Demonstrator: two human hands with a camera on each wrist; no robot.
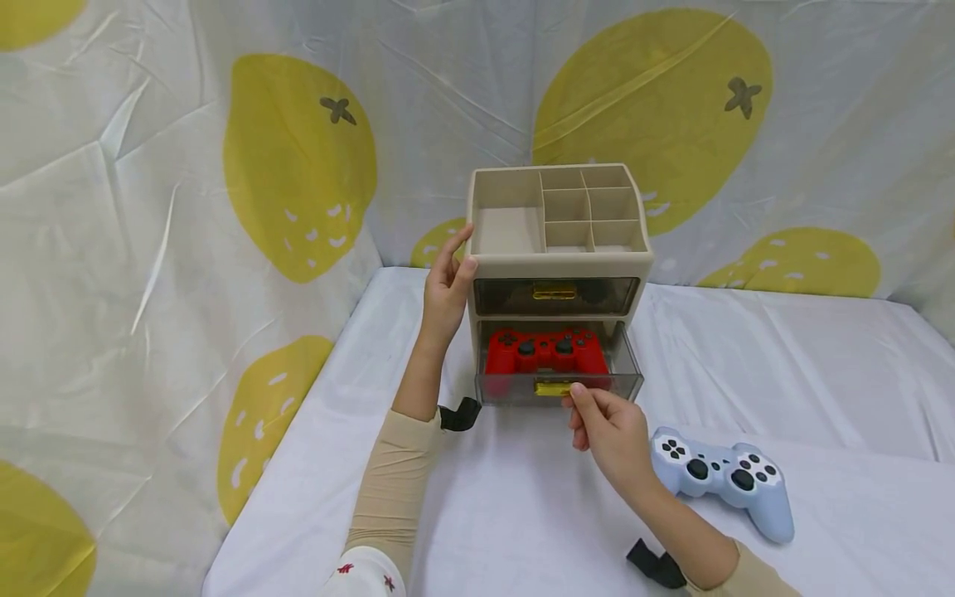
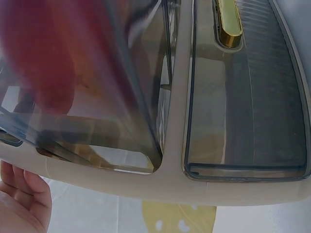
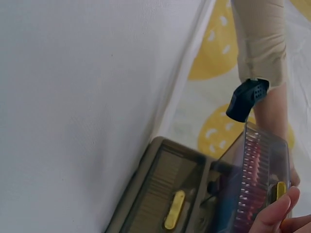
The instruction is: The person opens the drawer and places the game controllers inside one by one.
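A beige organizer (image 1: 559,265) with two smoky drawers stands on the white cloth. Its lower drawer (image 1: 515,390) is pulled out, and a red game controller (image 1: 548,351) lies inside. My right hand (image 1: 615,431) pinches that drawer's gold handle (image 1: 552,388); in the right wrist view the fingers (image 3: 277,211) are at the handle (image 3: 281,190). My left hand (image 1: 448,290) rests against the organizer's left side, fingers extended; the left wrist view shows part of that hand (image 2: 24,199) by the beige frame (image 2: 170,189). The upper drawer (image 1: 515,297) is closed.
A light blue game controller (image 1: 719,477) lies on the cloth to the right of the organizer, beside my right forearm. The organizer's top has several compartments (image 1: 507,228). A curtain with yellow lemon prints (image 1: 298,166) hangs behind and to the left.
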